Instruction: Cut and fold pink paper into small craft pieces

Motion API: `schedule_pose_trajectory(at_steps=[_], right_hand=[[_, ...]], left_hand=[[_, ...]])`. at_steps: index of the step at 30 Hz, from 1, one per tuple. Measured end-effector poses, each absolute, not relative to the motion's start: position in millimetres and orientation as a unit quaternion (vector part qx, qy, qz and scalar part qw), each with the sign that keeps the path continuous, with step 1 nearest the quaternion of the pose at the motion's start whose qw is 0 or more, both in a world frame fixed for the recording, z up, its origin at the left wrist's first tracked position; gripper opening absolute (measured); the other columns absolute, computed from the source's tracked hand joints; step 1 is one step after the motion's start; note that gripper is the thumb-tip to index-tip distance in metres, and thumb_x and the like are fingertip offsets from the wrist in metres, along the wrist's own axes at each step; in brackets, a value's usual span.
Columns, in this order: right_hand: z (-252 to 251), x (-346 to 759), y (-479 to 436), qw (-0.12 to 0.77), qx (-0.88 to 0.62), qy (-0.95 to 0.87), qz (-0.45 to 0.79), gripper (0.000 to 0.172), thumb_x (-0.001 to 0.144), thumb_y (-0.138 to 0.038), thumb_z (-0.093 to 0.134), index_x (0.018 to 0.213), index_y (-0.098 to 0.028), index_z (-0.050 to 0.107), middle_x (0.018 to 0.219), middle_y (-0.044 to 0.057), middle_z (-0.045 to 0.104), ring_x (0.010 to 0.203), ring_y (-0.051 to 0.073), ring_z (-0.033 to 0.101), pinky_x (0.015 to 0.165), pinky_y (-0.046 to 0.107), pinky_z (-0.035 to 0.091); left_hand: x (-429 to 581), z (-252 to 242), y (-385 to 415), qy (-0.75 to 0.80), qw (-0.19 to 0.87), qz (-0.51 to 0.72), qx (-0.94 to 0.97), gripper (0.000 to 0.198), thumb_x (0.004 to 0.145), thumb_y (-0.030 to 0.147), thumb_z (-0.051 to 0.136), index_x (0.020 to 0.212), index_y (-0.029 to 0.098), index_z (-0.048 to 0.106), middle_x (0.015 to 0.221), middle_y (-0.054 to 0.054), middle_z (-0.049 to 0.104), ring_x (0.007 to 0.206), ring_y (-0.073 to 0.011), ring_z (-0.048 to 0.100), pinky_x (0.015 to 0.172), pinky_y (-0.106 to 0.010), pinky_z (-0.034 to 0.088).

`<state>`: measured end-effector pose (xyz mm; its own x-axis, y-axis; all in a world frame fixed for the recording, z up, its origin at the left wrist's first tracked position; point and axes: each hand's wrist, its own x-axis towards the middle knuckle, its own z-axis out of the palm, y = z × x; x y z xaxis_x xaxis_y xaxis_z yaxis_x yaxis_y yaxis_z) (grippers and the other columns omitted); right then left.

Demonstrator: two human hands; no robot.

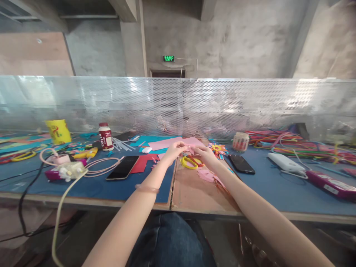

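Meeting at the fingertips just beyond the yellow-handled scissors point(190, 162): the left hand point(175, 151) and the right hand point(205, 154), both mine to log from afar. Grip, each: fingers bent, tips drawn close together; I cannot tell whether a small pink piece is pinched there.

Pink paper sheet point(161, 144): beyond the scissors and to their left, lying over turquoise paper point(136, 141). Paper flower point(217, 148), orange and yellow: right of the scissors, near the right hand. Pink paper scraps point(205, 175): on the near side of the scissors, to the right.

Farther out on the blue-topped bench point(147, 191), I count: left of the scissors, red paper point(139, 165), a dark smartphone point(122, 168) and a maroon-capped bottle point(104, 139); right of them, a second phone point(241, 164) and a jar point(240, 142).
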<state>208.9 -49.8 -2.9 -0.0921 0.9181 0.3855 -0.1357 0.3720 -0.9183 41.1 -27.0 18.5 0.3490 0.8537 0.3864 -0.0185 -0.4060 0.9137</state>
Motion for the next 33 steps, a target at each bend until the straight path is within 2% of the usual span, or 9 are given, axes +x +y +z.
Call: schedule_pose_trajectory(at_steps=[3,7,17,24,30,33], right_hand=[[-5.6,208.8,-48.5,0.595,-0.336,-0.592,0.428,0.030,0.067,-0.042,0.068,0.082,-0.016,0.070,0.076,0.003,0.064,0.072,0.015,0.059,0.072,0.030,0.052],[-5.0,209.1,-49.1,0.607,-0.315,-0.581,0.442,0.030,0.065,-0.040,0.070,0.085,-0.018,0.069,0.083,0.003,0.065,0.073,0.015,0.060,0.071,0.031,0.053],[-7.0,210.0,-44.8,0.620,-0.340,-0.574,0.412,0.035,0.064,-0.046,0.068,0.085,-0.018,0.069,0.080,0.003,0.066,0.070,0.015,0.061,0.068,0.029,0.053],[-5.4,209.0,-46.0,0.622,-0.355,-0.582,0.384,0.033,0.063,-0.046,0.070,0.081,-0.018,0.067,0.077,0.002,0.064,0.066,0.013,0.059,0.065,0.026,0.051],[-4.6,207.8,-45.8,0.625,-0.345,-0.560,0.420,0.039,0.068,-0.054,0.062,0.071,-0.016,0.063,0.063,0.000,0.057,0.056,0.009,0.053,0.059,0.023,0.050],[-6.2,209.5,-43.2,0.621,-0.351,-0.567,0.412,0.034,0.066,-0.049,0.066,0.077,-0.017,0.066,0.065,-0.001,0.058,0.057,0.009,0.053,0.060,0.022,0.048]], left_hand=[[42.1,19.4,-29.1,0.302,0.478,0.473,0.675,0.021,0.070,0.032,0.064,0.082,0.015,0.062,0.079,-0.005,0.065,0.071,-0.0138,0.061,0.059,-0.023,0.045],[42.0,18.7,-28.1,0.288,0.502,0.460,0.673,0.022,0.071,0.032,0.065,0.083,0.014,0.062,0.081,-0.007,0.067,0.074,-0.0158,0.063,0.064,-0.026,0.047],[43.0,19.9,-29.1,0.288,0.507,0.465,0.666,0.019,0.071,0.031,0.065,0.081,0.014,0.064,0.080,-0.007,0.068,0.078,-0.0170,0.064,0.065,-0.026,0.049],[45.5,17.4,-26.6,0.273,0.575,0.444,0.631,0.024,0.077,0.035,0.060,0.085,0.012,0.061,0.079,-0.011,0.070,0.074,-0.0194,0.067,0.075,-0.035,0.051],[45.3,16.4,-26.0,0.266,0.573,0.450,0.632,0.022,0.076,0.033,0.063,0.082,0.012,0.061,0.076,-0.009,0.069,0.072,-0.0176,0.066,0.075,-0.033,0.051],[45.3,16.2,-25.7,0.249,0.577,0.453,0.632,0.021,0.075,0.031,0.064,0.085,0.013,0.060,0.077,-0.007,0.067,0.072,-0.0157,0.065,0.073,-0.031,0.051]])
